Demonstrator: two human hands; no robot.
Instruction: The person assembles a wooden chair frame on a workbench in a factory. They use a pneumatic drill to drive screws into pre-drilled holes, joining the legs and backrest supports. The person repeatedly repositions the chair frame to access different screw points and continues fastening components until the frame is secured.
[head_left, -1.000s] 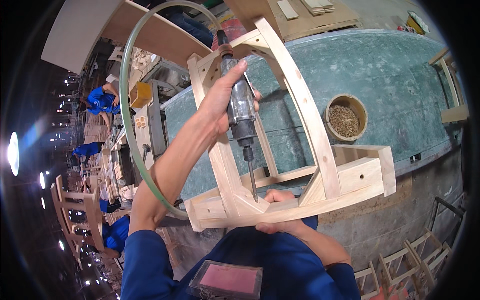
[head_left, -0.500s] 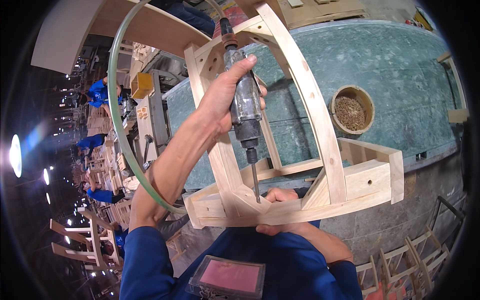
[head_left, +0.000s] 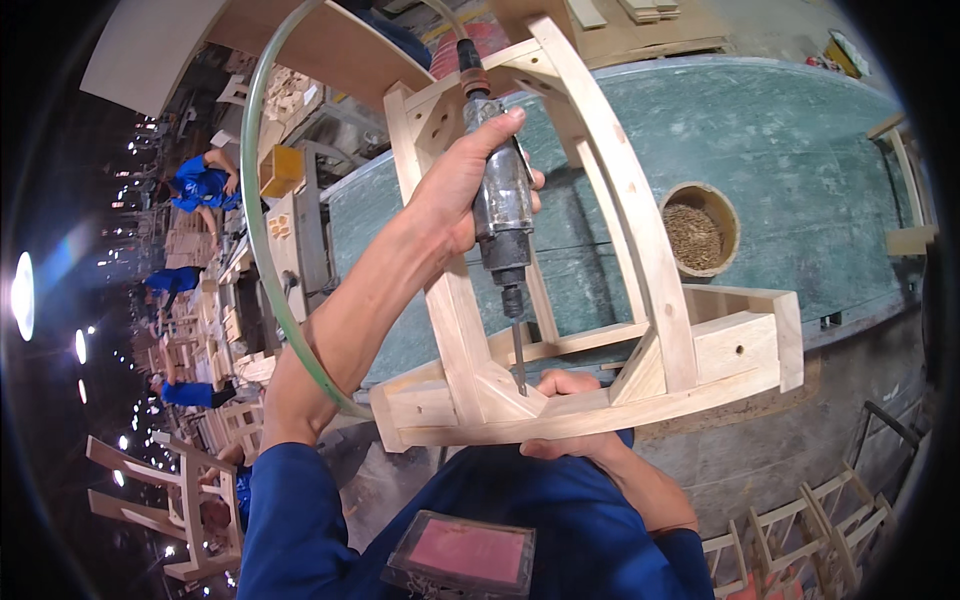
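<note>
My left hand point(head_left: 455, 190) is wrapped around a worn, grey pneumatic screwdriver point(head_left: 502, 205), which points down toward me. Its long, thin bit point(head_left: 518, 350) reaches a wooden corner block point(head_left: 508, 396) at the near left corner of a pale wooden chair frame point(head_left: 655, 290). Whether a screw sits under the tip is too small to tell. My right hand point(head_left: 580, 446) grips the frame's near rail point(head_left: 590, 412) just right of that block, with fingers over the top and the thumb below; the rail hides part of it.
A green air hose point(head_left: 255, 190) loops past my left forearm. On the green worktable point(head_left: 790, 170) stands a round tub point(head_left: 735, 240) of small screws. Chair frames point(head_left: 800, 520) stand at lower right, and a wooden chair point(head_left: 185, 500) at lower left. Several co-workers in blue point(head_left: 205, 182) are farther left.
The view has shifted slightly, and the chair frame, screwdriver and my hands appear a little displaced together. Both grips and the bit's place at the corner block look the same.
</note>
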